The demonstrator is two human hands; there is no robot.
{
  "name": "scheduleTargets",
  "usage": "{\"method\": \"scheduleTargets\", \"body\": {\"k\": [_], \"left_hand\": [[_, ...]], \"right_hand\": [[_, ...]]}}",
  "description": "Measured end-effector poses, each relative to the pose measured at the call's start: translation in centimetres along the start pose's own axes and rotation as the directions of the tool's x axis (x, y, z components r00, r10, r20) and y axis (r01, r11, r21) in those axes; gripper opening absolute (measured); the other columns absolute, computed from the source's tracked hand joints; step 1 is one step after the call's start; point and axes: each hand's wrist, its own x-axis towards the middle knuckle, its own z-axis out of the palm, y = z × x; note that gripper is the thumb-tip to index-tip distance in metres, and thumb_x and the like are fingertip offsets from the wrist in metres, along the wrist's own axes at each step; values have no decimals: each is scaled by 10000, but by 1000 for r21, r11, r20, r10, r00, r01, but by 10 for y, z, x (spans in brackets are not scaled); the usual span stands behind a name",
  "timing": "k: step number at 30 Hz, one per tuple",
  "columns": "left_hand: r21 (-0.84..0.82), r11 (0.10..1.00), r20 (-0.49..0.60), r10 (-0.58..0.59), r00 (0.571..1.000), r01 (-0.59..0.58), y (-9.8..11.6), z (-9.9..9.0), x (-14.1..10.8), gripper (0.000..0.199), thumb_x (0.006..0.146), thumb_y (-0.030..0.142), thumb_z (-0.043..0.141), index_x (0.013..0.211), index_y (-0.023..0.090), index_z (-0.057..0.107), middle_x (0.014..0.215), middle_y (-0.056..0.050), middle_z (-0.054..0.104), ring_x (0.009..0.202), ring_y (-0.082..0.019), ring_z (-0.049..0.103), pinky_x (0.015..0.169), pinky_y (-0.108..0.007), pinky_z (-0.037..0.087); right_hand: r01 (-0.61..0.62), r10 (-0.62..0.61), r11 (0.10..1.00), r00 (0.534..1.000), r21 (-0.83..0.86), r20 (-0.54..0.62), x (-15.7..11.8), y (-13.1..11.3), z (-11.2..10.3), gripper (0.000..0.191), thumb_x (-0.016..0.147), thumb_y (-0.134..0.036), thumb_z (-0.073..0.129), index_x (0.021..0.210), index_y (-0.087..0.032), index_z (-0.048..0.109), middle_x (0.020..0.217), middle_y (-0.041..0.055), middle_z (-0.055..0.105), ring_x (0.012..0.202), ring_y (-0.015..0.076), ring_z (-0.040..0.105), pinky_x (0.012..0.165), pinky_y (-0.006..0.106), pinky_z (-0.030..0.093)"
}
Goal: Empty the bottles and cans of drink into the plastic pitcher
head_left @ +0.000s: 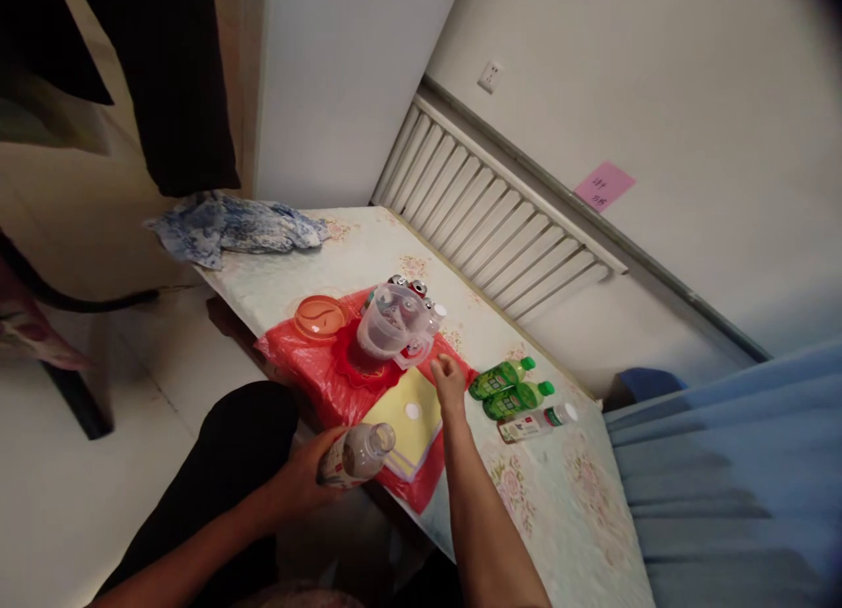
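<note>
– Flowered cloth [368, 253] covers the surface below a plain pale wall [658, 82]. What's being held?

– Left hand [306, 476] is wrapped around a clear, labelled bottle [355, 456], tilted, its round mouth uncapped. Moving it would call for a steady wrist, I'd judge.

– And the right hand [449, 384]?

– Fingertips drawn together, above the yellow sheet's [395, 428] far edge. I can't tell if they pinch anything.

– What's around that hand?

– Just beyond it, towards the left hand's side, a cloudy, thin-walled plastic jug [381, 327] with a looped handle, shiny cans [417, 287] behind. Farther that way, a round, glossy orange lid [320, 317]. Crinkled red plastic [296, 354] spreads underneath. On its other side, smooth green bottles [517, 400] lie down.
</note>
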Motion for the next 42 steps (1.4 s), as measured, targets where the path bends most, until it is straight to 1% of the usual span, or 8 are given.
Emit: {"method": "scheduleTargets", "body": {"k": [5,9,12,18,22,27,35,42], "left_hand": [[61,998,25,-2,1000,0,0,6,-2,865,559,172,676,1383,236,420,1379,-53,585,1255,-290,544,1088,-427,424],[51,999,42,0,999,-2,7,8,-6,863,557,161,657,1383,218,414,1399,-69,564,1280,-291,522,1104,-408,404],[66,998,42,-4,999,1,14,8,-9,851,566,163,649,1379,205,403,1402,-81,558,1280,-294,519,1102,-412,402],[104,994,34,-15,999,11,29,9,-8,822,583,187,648,1369,209,408,1379,-74,572,1263,-288,530,1084,-401,418],[93,996,53,6,999,-11,39,16,-3,811,580,183,641,1363,204,432,1372,-64,582,1256,-285,540,1069,-381,433],[118,992,54,48,997,-54,47,26,4,788,572,191,647,1337,208,460,1326,-64,608,1209,-293,565,1039,-398,453],[141,989,109,33,993,-48,59,35,1,770,569,226,645,1316,180,465,1264,-65,628,1136,-286,593,983,-372,477],[138,989,142,40,989,-59,68,40,-3,776,568,205,641,1321,174,455,1274,-77,614,1142,-292,580,985,-385,467]], "right_hand": [[-42,60,971,996,-235,69,-38,34,-9,471,540,-279,811,985,-193,681,930,53,660,874,255,606,828,372,466],[32,35,913,987,-406,157,-61,40,1,316,633,-227,734,945,-195,696,968,73,654,904,257,611,832,360,465],[63,-1,919,987,-388,158,-66,36,2,210,683,-199,662,891,-193,687,921,64,659,876,239,602,809,342,471],[182,-136,948,974,-262,183,-77,-3,-25,306,702,-183,646,1007,-201,662,992,57,670,893,221,604,808,337,493],[372,-307,896,913,-242,270,-106,-55,-56,394,702,-89,596,1071,-208,662,1007,64,637,964,232,593,892,377,481],[486,-347,831,833,-271,430,-142,-104,-84,449,779,-47,540,1185,-220,626,1075,73,610,985,215,598,900,353,489],[450,-297,830,856,-328,423,-161,-109,-105,435,814,-70,597,1228,-202,586,1186,87,660,1062,228,624,944,375,481],[332,-242,916,905,-225,350,-165,-112,-111,297,795,-157,705,1076,-202,621,984,25,695,884,185,648,834,318,502]]}}
